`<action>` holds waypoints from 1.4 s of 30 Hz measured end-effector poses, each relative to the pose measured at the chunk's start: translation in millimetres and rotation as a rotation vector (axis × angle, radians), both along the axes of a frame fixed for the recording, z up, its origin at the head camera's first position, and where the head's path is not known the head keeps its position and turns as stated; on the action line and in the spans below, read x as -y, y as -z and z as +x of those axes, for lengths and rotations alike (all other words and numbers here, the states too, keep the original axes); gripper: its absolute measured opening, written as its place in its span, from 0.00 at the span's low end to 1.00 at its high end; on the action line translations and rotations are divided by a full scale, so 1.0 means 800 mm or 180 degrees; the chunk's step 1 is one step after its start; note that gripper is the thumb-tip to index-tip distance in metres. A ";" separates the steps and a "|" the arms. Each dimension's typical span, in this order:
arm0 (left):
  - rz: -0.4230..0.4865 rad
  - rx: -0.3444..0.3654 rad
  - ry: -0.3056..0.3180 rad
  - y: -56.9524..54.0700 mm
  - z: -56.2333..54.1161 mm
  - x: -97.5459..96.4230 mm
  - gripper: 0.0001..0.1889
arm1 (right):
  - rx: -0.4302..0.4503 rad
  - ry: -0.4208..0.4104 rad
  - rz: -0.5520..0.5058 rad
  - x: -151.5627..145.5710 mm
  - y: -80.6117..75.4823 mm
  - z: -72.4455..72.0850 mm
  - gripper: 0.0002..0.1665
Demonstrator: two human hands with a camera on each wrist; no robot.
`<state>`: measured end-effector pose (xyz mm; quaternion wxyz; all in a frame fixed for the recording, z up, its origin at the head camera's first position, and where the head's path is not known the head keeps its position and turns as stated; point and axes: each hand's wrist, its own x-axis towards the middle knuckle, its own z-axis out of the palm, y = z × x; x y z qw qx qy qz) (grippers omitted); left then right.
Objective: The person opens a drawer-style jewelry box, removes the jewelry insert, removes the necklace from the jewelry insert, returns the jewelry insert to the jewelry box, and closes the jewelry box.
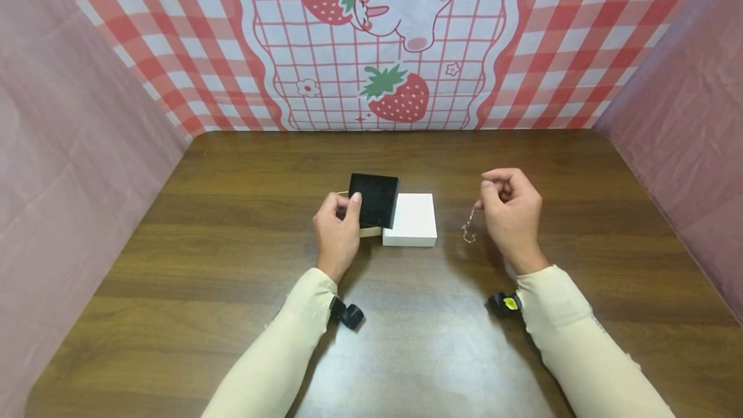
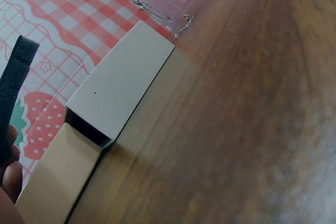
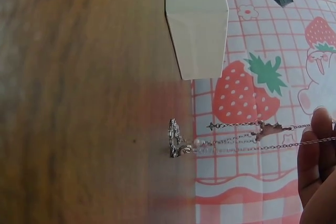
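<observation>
My left hand (image 1: 338, 229) pinches a thin black foam pad (image 1: 376, 201) between thumb and fingers. The pad is held over a tan box drawer (image 2: 64, 169), which sticks out from the left of a white box sleeve (image 1: 415, 217). A dark gap shows between drawer and sleeve in the left wrist view; the pad hides most of the drawer from above. To the right of the box, my right hand (image 1: 513, 215) holds a silver chain necklace (image 1: 469, 232) by its upper part. Its chain hangs down, with an openwork metal pendant (image 3: 175, 141) at the low end.
The box stands on a brown wooden table (image 1: 232, 263). Behind the table hangs a red-and-white checked cloth (image 1: 174, 31) with strawberries, and pink cloth (image 1: 75, 147) hangs at both sides. Each wrist wears a small black camera (image 1: 351, 316).
</observation>
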<state>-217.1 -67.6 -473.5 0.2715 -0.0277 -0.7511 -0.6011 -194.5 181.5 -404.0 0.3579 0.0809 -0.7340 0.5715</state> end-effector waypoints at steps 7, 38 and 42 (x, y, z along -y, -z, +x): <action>-0.0001 0.0011 -0.0004 0.000 0.000 0.000 0.14 | 0.0065 0.0041 0.0137 -0.001 0.000 0.001 0.07; -0.0045 -0.0072 -0.0025 0.000 -0.001 0.000 0.14 | 0.0868 0.0291 0.0609 -0.031 0.040 -0.031 0.08; -0.0036 -0.0080 -0.0017 0.000 -0.001 0.000 0.14 | 0.1047 0.0290 0.0727 -0.033 0.041 -0.033 0.08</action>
